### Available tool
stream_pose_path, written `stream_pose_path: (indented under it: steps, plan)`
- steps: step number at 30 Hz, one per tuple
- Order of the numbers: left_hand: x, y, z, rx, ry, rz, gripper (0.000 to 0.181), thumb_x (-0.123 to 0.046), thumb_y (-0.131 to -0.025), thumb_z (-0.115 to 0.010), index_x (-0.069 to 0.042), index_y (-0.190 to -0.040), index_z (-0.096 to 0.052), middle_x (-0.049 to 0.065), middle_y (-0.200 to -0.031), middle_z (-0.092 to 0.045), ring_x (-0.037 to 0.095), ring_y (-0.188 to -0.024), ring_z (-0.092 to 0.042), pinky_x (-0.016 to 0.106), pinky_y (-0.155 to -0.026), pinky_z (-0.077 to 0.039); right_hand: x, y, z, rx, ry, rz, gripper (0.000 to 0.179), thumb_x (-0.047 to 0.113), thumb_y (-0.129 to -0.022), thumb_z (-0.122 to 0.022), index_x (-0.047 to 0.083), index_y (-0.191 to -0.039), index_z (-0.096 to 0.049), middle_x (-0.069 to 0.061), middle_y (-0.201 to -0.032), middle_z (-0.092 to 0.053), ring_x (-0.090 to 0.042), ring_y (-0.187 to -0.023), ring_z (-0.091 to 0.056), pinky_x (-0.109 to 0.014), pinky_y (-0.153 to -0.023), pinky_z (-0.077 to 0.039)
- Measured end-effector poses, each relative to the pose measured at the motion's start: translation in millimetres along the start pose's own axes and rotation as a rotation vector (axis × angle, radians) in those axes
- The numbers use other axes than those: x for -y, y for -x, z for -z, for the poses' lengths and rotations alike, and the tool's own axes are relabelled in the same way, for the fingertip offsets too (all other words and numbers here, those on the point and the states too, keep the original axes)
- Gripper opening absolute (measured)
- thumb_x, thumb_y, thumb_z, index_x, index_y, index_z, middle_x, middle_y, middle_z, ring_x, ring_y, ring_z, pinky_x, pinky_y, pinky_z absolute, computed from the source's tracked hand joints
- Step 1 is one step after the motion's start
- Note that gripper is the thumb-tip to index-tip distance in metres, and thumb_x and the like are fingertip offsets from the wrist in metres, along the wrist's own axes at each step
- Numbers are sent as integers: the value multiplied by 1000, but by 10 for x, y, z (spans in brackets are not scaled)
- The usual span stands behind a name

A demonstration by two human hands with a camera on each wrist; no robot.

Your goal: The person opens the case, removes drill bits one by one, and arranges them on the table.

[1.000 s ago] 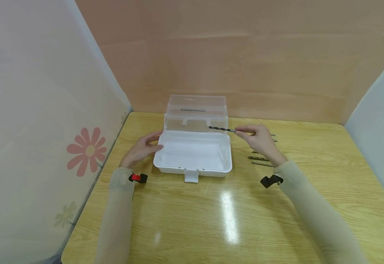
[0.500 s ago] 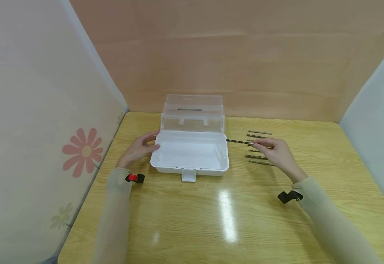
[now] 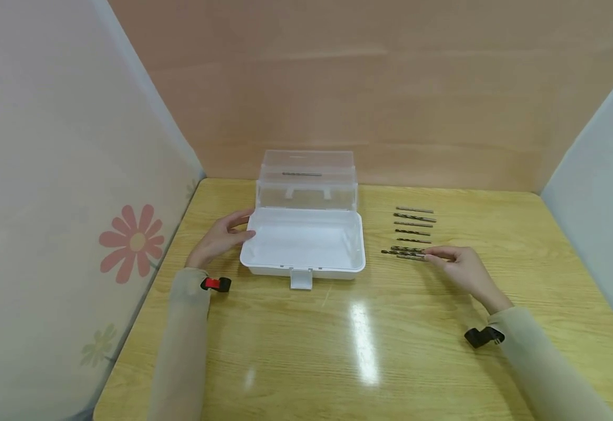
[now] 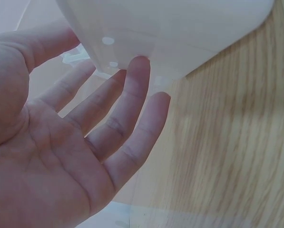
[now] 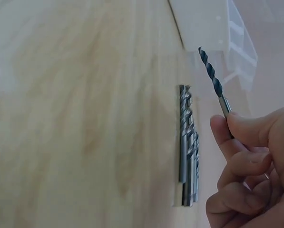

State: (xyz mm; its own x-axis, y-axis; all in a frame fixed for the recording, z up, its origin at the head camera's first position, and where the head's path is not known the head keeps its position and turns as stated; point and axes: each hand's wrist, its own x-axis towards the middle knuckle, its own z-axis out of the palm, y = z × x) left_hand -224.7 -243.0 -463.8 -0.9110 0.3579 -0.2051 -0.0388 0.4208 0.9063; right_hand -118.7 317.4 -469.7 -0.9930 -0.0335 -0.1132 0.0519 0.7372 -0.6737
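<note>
A white plastic box (image 3: pixel 269 271) with a translucent lid stands open at the table's middle. My left hand (image 3: pixel 222 238) rests at its left side, thumb over the rim; in the left wrist view the loosely bent fingers (image 4: pixel 137 90) lie against its outer wall. To the right, my right hand (image 3: pixel 465 270) pinches a dark twist drill bit (image 5: pixel 210 73) by its bright shank between thumb and forefinger. The bit's tip points left toward the box, just over the nearest bits in the row. Part of the shank is hidden by the fingers.
Several drill bits (image 3: pixel 415 217) lie side by side in a row on the wooden table (image 3: pixel 306 351), right of the box. Another bit (image 3: pixel 302 174) lies on the box's translucent upper section. A latch (image 3: pixel 301 279) hangs at the box's front. Walls stand behind and to both sides.
My right hand has moved from beside the box's right edge, rightward and toward me, carrying the drill bit down over the near end of the row. The left hand has stayed at the box.
</note>
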Motion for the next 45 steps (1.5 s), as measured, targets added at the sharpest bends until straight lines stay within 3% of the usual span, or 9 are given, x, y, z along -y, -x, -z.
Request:
stream_pose_path:
  steps: [6, 12, 15, 21, 28, 34, 41, 45]
  plan:
    - [-11, -6, -28, 13, 4, -6, 71, -37, -104, -71, -30, -166, -39, 11, -173, -35, 41, -156, -39, 61, -121, -42, -204, 80, -13, 11, 83, 16, 41, 40, -109, -63, 7, -128, -78, -23, -138, -70, -40, -117, -70, -32, -81, -55]
    - [2, -9, -28, 3, -6, 3, 69, -38, -104, -71, -30, -166, -40, 12, -172, -36, 42, -155, -40, 62, -121, -42, -310, 111, -31, 19, 125, 94, 32, 30, -109, -65, 4, -123, -78, -26, -132, -73, -47, -117, -71, -54, -92, -59]
    - [5, -5, -31, 3, -5, 5, 69, -37, -104, -71, -30, -166, -40, 13, -172, -36, 42, -154, -41, 61, -121, -43, -336, 120, -24, -1, 157, 99, 30, 30, -108, -67, 5, -120, -79, -25, -128, -75, -44, -110, -73, -48, -85, -59]
    - [6, 4, -34, 6, -1, 4, 69, -36, -105, -70, -29, -166, -40, 13, -172, -36, 41, -154, -42, 61, -120, -44, -397, 117, -9, -20, 196, 108, 26, 30, -106, -70, 9, -116, -81, -22, -122, -77, -22, -93, -69, -27, -72, -48]
    - [6, 13, -15, 9, -6, 6, 70, -37, -105, -70, -30, -167, -38, 13, -172, -35, 42, -153, -42, 62, -121, -43, -387, 105, -3, -27, 181, 103, 24, 28, -105, -71, 9, -115, -82, -21, -121, -78, -10, -83, -60, -26, -67, -44]
    - [4, 4, 0, 5, -15, 5, 70, -39, -104, -70, -31, -166, -39, 12, -172, -36, 41, -152, -44, 61, -120, -43, -383, 65, -5, -15, 184, 91, 25, 28, -105, -71, 8, -116, -82, -21, -119, -77, -16, -85, -59, -28, -69, -44]
    - [-4, 1, 8, 0, -26, -4, 69, -37, -105, -70, -29, -166, -39, 11, -172, -37, 41, -148, -48, 60, -120, -44, -393, 33, -2, 9, 178, 65, 29, 32, -106, -70, 8, -118, -81, -25, -127, -74, -33, -103, -68, -36, -78, -49]
    - [-7, 3, 10, 0, -21, -8, 70, -36, -105, -70, -29, -167, -39, 10, -172, -37, 41, -149, -48, 60, -120, -44, -394, 27, -5, 13, 169, 62, 29, 32, -106, -70, 8, -119, -81, -25, -129, -73, -36, -106, -69, -36, -78, -50]
